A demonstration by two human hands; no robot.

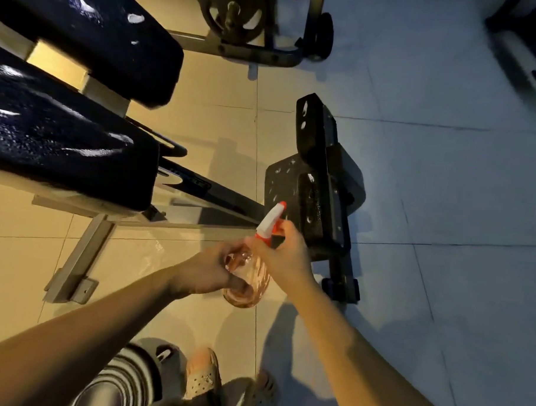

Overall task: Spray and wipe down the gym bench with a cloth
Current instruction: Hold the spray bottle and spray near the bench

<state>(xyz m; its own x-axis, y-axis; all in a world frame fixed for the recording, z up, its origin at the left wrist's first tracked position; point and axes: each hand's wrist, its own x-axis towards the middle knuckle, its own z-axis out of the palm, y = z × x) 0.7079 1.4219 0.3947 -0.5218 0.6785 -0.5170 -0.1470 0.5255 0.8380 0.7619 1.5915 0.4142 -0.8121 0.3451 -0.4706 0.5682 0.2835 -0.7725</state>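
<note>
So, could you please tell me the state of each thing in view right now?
spray bottle, held tilted, nozzle toward the foot pad.
left hand, grips the bottle's body.
right hand, grips the bottle's neck.
seat pad, wet, glistening.
back pad, wet, white foam spots.
foot pad, speckled with white drops.

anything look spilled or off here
White blobs and wet streaks sit on the bench pads and the black foot plate: unwiped spray, it seems, not damage. The left hand and right hand both grip the spray bottle.
</note>
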